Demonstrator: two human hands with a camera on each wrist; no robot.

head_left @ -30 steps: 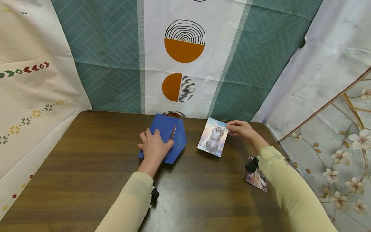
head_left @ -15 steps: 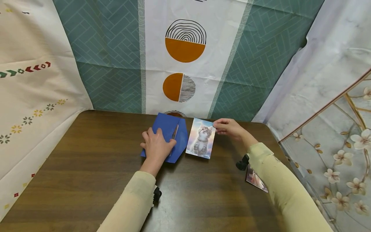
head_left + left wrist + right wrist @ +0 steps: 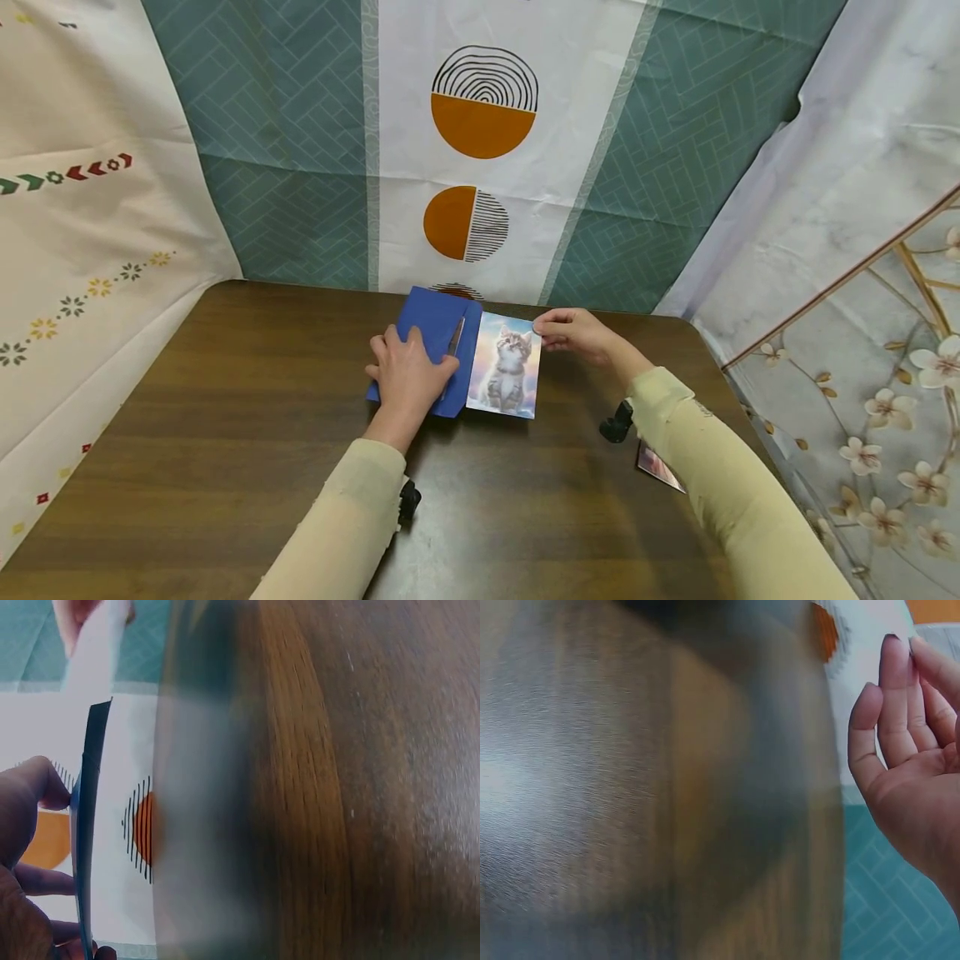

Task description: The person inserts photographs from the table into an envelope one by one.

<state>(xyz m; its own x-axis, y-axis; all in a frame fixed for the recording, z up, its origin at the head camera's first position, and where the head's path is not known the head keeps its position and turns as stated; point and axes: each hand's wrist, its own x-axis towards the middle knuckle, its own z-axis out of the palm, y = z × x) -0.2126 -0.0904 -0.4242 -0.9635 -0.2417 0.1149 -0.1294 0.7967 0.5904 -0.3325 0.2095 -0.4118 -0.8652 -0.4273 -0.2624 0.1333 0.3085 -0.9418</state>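
A blue envelope (image 3: 431, 310), its slit opening facing right, is gripped by my left hand (image 3: 408, 375). In the left wrist view the envelope (image 3: 88, 817) appears nearly edge-on, my left thumb on one face and a fingertip showing past the other. My right hand (image 3: 577, 332) pinches the upper right corner of a kitten picture card (image 3: 507, 371). The card's left edge meets the envelope's opening and overlaps the flap; whether any of it is inside, I cannot tell. In the right wrist view, my right hand (image 3: 915, 742) has thumb and index together, with the card hardly visible.
A second picture card (image 3: 658, 468) lies on the brown wooden table (image 3: 247, 433), partly hidden under my right sleeve. Patterned cloths hang behind the table, with a teal and white one (image 3: 315, 200) at the back and others on both sides.
My right hand has carried the kitten card leftward, from a gap beside the envelope to its opening, over the flap. My left hand has kept its grip with barely any movement.
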